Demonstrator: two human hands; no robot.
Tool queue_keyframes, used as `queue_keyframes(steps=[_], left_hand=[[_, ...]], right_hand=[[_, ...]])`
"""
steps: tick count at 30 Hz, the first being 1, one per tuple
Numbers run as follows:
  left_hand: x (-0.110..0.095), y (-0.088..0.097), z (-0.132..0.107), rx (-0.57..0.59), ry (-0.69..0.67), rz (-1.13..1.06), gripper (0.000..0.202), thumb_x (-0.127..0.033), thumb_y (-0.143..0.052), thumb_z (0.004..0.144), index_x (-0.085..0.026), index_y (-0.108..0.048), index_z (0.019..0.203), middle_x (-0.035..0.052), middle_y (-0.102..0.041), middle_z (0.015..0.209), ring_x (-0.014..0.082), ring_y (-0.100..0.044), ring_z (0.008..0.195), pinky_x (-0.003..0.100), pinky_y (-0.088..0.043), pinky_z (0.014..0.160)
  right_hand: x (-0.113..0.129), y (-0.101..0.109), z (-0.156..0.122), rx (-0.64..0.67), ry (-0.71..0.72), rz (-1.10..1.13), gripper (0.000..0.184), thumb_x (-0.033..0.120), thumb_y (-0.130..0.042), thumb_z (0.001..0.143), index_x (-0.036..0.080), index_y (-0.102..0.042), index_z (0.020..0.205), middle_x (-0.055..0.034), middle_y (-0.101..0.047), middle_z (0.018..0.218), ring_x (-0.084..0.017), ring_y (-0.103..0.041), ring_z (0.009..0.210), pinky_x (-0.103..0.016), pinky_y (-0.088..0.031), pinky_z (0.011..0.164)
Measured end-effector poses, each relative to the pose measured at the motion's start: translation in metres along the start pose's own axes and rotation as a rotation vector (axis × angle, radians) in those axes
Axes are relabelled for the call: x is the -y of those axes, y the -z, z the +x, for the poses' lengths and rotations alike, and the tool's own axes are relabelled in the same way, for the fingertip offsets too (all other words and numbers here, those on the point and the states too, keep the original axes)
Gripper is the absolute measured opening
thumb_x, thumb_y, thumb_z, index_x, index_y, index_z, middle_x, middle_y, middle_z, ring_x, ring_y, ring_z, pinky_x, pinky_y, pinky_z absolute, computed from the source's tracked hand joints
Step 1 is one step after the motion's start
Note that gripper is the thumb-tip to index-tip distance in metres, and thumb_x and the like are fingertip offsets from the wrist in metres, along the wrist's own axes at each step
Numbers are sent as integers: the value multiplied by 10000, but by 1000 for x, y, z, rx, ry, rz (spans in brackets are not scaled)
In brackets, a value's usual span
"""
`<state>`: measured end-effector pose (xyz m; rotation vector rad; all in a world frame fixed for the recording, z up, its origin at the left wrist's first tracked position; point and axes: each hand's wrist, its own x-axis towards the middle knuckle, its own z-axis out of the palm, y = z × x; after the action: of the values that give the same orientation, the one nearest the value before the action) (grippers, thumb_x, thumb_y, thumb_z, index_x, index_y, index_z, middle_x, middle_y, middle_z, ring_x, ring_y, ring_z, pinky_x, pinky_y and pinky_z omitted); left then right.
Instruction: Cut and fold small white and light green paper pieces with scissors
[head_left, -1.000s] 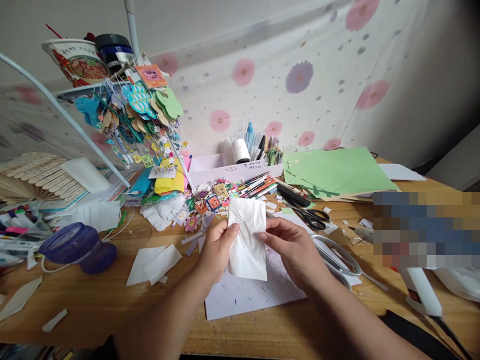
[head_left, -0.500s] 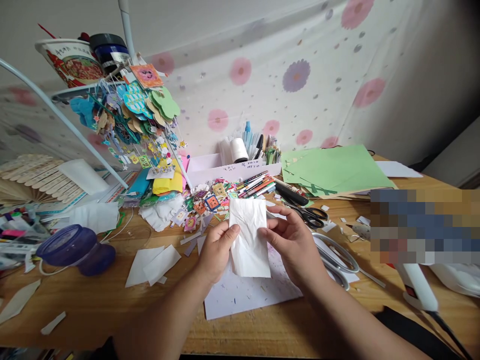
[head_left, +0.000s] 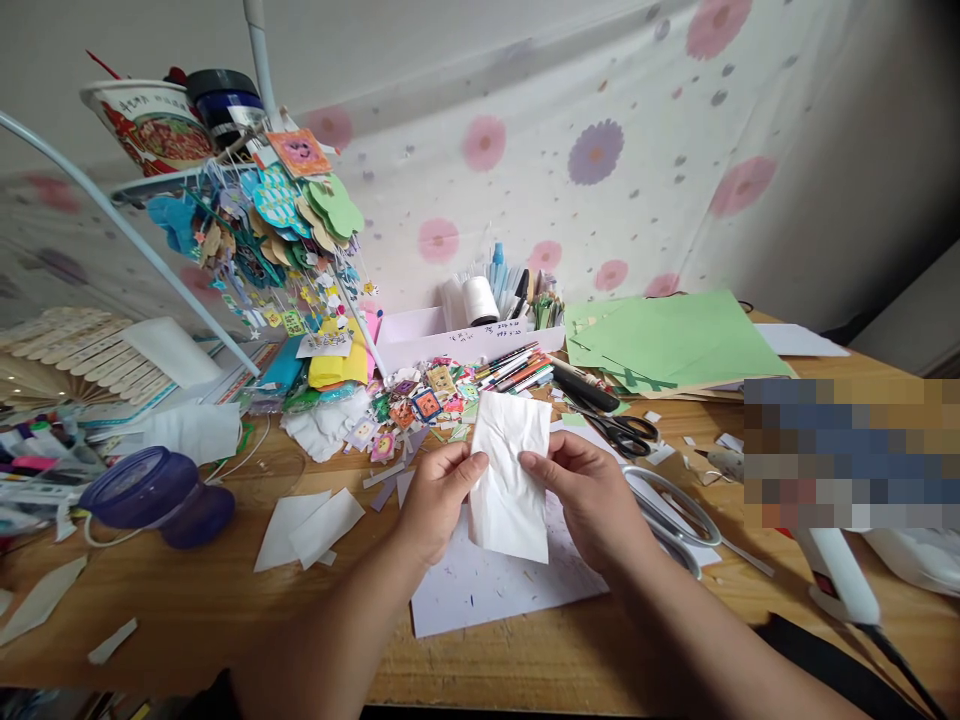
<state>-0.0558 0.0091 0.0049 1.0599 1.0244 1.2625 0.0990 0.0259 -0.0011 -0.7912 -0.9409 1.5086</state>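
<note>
A creased white piece of thin paper or tissue (head_left: 508,500), roughly rectangular, is held upright between both hands. My left hand (head_left: 439,500) pinches its left edge, thumb on the near face. On the opposite edge my right hand (head_left: 589,490) is closed too, its thumb pressing the front and its fingers curled behind. Below the piece lies a pale lilac sheet (head_left: 495,600) with small specks on it. Black-handled scissors (head_left: 626,432) and large grey-handled scissors (head_left: 679,520) rest to the right of my right hand.
Small colourful paper cutouts (head_left: 427,405) and pens (head_left: 521,365) lie behind the hands. White paper scraps (head_left: 322,530) and a purple container (head_left: 157,497) are at left. Green sheets (head_left: 667,340) lie back right, and a white glue gun (head_left: 844,580) stands at right. Paper ornaments (head_left: 262,220) hang back left.
The white piece has shifted slightly right and tilted a little. My right hand's fingers, more spread before, are now curled closer against its right edge. My left hand keeps its pinch.
</note>
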Motion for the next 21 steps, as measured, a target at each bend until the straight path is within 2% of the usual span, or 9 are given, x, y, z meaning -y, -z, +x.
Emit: queue_keyframes(steps=[4,6,8,10,12,14,16,18,21], left_hand=[[-1,5,2,-40,-27,142,335,-422,-666,748,-162,-510,606,-57,-379,560,91,-336,537,221,-260,517],[-4,8,2,-42,-88,270,350,-433,-629,775,-172,-483,593,-58,-345,558,97,-319,539,228,-248,516],[-9,11,1,-27,-148,411,349,-430,-587,803,-182,-469,587,-58,-329,552,102,-304,532,235,-234,508],[-16,13,-1,9,-204,588,325,-388,-556,826,-188,-481,580,-56,-330,535,106,-301,518,243,-222,502],[-23,13,-4,55,-293,789,286,-314,-543,834,-192,-524,576,-48,-371,512,112,-328,505,253,-225,508],[-28,12,-8,116,-406,958,242,-245,-537,831,-202,-589,598,-21,-480,525,128,-409,518,262,-254,531],[-31,10,-12,180,-499,1069,212,-212,-529,831,-216,-644,653,16,-584,582,155,-493,555,271,-284,554],[-33,10,-14,216,-571,1162,223,-220,-518,846,-221,-668,681,38,-620,598,174,-529,573,277,-294,561],[-38,10,-17,206,-642,1211,231,-254,-526,856,-224,-682,687,40,-622,579,175,-529,559,279,-294,562]], right_hand=[[0,3,1,-9,38,-72,262,358,-781,659,186,-583,654,4,-598,637,-140,-520,584,-274,-419,557],[2,7,3,-31,119,-177,242,383,-740,707,195,-595,752,-13,-604,720,-158,-547,647,-290,-451,592],[8,13,3,-123,338,-368,290,387,-702,747,220,-588,955,-48,-604,895,-197,-573,792,-341,-488,693],[20,15,0,-181,660,-658,475,368,-704,746,242,-517,1164,-96,-559,1105,-252,-549,995,-419,-469,844],[36,12,-6,-58,935,-1003,591,343,-720,732,244,-474,1260,-127,-526,1230,-306,-487,1147,-499,-370,979],[52,2,-13,193,1045,-1318,504,310,-693,764,249,-519,1233,-111,-580,1221,-329,-479,1182,-562,-231,1052],[64,-11,-18,373,1018,-1543,296,257,-637,815,239,-604,1109,-87,-668,1081,-313,-555,1084,-591,-156,1054],[69,-22,-20,462,949,-1682,91,226,-587,853,211,-658,907,-65,-702,856,-262,-622,876,-574,-191,1025],[72,-28,-18,530,897,-1746,205,218,-550,877,195,-636,692,-30,-646,636,-185,-587,639,-463,-328,915]])
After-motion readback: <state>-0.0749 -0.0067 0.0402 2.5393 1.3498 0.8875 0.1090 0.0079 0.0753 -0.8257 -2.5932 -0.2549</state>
